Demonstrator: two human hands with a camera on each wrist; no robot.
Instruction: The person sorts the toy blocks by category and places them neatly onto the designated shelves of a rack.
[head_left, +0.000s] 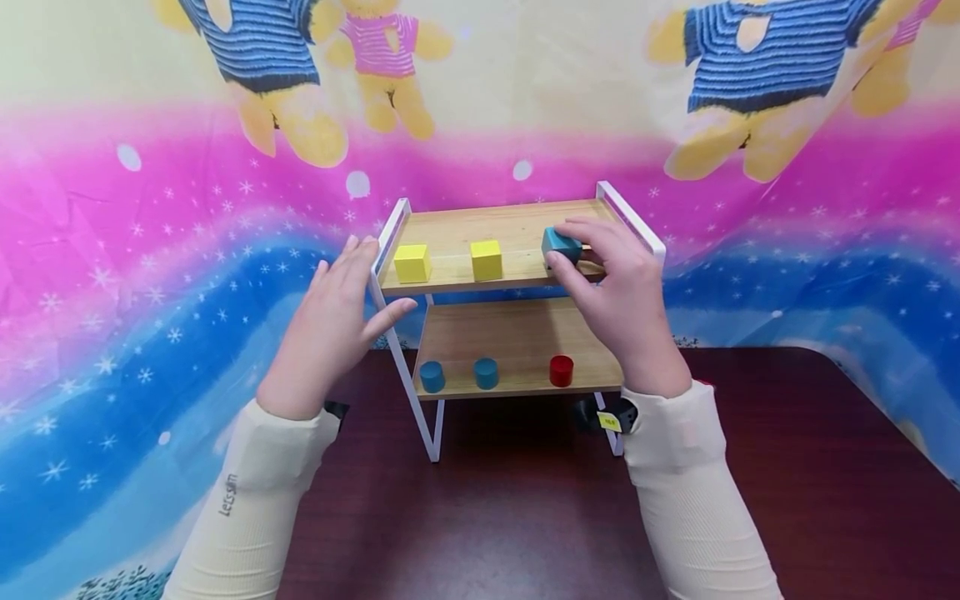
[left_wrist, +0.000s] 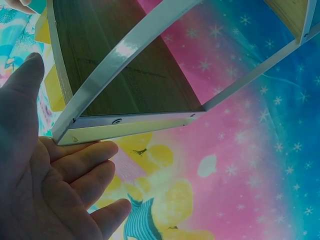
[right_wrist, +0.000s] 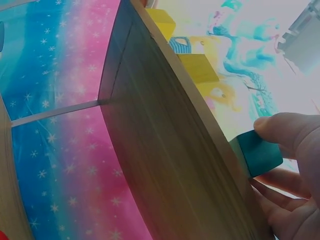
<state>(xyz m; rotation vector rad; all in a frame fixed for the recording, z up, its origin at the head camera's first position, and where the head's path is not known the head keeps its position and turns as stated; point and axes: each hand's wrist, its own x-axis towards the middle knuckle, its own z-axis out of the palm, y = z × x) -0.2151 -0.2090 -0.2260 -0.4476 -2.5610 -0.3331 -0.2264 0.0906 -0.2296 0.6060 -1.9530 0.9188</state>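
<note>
My right hand (head_left: 618, 271) pinches a teal cube (head_left: 558, 244) between thumb and fingers at the right front of the upper shelf (head_left: 517, 223). In the right wrist view the teal cube (right_wrist: 259, 154) is at the shelf's front edge, the thumb on one side and fingers on another. My left hand (head_left: 330, 321) holds nothing; its fingers are extended beside the white frame at the upper shelf's left end. In the left wrist view the fingertips of the left hand (left_wrist: 65, 175) lie by the frame corner. Two yellow cubes (head_left: 412, 263) (head_left: 486, 261) sit along the upper shelf's front.
On the lower shelf (head_left: 502, 333) stand two blue cylinders (head_left: 432, 377) (head_left: 486, 373) and a red cylinder (head_left: 561, 371). White metal side frames (head_left: 405, 375) carry both shelves. The rack stands on a dark brown table (head_left: 495, 517), before a patterned cloth backdrop (head_left: 247, 192).
</note>
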